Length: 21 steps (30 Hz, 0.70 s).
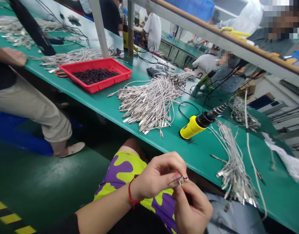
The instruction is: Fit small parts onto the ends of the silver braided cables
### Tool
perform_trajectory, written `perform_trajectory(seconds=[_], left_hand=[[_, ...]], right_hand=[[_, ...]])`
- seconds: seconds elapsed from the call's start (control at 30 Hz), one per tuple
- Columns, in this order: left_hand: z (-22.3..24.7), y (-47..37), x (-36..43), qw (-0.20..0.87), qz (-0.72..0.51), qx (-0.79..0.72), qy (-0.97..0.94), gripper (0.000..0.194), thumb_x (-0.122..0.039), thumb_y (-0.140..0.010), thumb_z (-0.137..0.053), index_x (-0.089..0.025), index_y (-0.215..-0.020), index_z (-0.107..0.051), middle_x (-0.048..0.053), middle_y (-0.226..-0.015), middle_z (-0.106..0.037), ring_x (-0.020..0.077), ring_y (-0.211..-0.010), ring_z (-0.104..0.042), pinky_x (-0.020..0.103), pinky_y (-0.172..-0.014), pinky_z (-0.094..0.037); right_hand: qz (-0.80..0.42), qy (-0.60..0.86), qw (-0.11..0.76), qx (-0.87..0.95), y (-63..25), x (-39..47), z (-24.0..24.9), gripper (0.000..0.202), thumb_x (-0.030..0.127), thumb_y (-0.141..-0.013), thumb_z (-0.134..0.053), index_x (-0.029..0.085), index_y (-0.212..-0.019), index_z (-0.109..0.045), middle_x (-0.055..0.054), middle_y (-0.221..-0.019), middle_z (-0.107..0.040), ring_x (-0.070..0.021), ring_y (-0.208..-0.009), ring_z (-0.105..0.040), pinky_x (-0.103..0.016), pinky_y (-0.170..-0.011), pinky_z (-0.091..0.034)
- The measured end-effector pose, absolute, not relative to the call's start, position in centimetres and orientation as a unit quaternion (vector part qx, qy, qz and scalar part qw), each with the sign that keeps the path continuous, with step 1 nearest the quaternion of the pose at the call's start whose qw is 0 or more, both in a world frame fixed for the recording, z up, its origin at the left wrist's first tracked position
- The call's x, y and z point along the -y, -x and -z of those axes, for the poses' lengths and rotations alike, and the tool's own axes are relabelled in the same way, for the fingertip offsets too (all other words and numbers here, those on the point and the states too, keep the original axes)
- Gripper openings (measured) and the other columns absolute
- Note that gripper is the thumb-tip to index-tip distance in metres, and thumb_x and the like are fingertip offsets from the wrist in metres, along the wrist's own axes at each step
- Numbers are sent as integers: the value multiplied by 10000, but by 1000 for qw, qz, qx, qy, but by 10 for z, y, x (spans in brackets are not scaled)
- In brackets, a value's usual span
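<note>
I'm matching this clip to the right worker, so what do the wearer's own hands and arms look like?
Both the left hand and right hand are bare, without gloves. A thin red cord bracelet circles the left wrist, and a black sleeve ends on the left arm. No sleeve shows on the right.

the left forearm is extended from the lower edge of the view, up and to the right, with its wrist kept nearly straight. the left hand is curled, its thumb and forefinger pinched. the right hand is held just below and beside it, fingers bent, thumb raised. the fingertips of both are brought close together.
</note>
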<state>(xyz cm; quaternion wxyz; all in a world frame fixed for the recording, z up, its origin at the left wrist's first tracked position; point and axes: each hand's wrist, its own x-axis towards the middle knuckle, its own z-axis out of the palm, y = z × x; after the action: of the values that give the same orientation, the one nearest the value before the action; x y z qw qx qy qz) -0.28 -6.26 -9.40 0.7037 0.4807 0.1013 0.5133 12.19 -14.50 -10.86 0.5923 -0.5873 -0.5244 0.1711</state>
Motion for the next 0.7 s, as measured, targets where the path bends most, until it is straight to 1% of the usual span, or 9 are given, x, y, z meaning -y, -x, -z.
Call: perform_trajectory(seconds=[0.13, 0.3, 0.37, 0.47, 0.53, 0.7], left_hand=[[96, 3, 62, 711, -506, -105, -478, 145, -337, -923, -713, -206, -882, -760, 74, -873, -640, 195, -820, -598, 324, -767, -481], [97, 3, 60, 714, -490, -119, -485, 216, -409, -906, -722, -209, -839, -772, 77, -846, -657, 201, -799, -604, 322, -748, -485], [97, 4, 59, 717, -487, -120, -484, 215, -407, -905, -721, -209, -839, -772, 79, -845, -655, 200, -791, -601, 320, -733, -485], [98, 4, 58, 716, -488, -112, -486, 176, -364, -908, -722, -205, -852, -771, 80, -851, -652, 198, -797, -594, 317, -722, -478], [99, 4, 59, 717, -485, -113, -488, 158, -346, -909, -721, -204, -858, -769, 76, -851, -653, 197, -803, -597, 317, -729, -477], [101, 4, 58, 716, -473, -127, -497, 176, -356, -910, -719, -195, -857, -763, 78, -850, -655, 194, -799, -601, 313, -731, -481]], right_hand=[[-184, 585, 591, 524, -123, 146, 115, 53, 228, -834, -818, 244, -794, -786, -5, -663, -709, -158, -547, -617, -271, -554, -486], [-177, 595, 576, 532, -129, 147, 123, 77, 285, -833, -830, 233, -797, -786, -25, -700, -731, -185, -590, -653, -290, -586, -502], [-170, 591, 576, 539, -130, 146, 125, 50, 268, -831, -829, 243, -813, -790, -20, -717, -740, -180, -594, -655, -284, -587, -505], [-169, 582, 579, 546, -129, 144, 124, 30, 238, -833, -821, 254, -843, -798, -17, -744, -753, -172, -604, -657, -272, -581, -505], [-174, 581, 579, 545, -128, 144, 124, 21, 242, -838, -818, 247, -832, -798, -17, -721, -742, -170, -598, -652, -270, -577, -505], [-175, 590, 574, 539, -128, 143, 125, 76, 256, -857, -804, 232, -789, -780, -14, -693, -720, -167, -597, -648, -270, -593, -517]])
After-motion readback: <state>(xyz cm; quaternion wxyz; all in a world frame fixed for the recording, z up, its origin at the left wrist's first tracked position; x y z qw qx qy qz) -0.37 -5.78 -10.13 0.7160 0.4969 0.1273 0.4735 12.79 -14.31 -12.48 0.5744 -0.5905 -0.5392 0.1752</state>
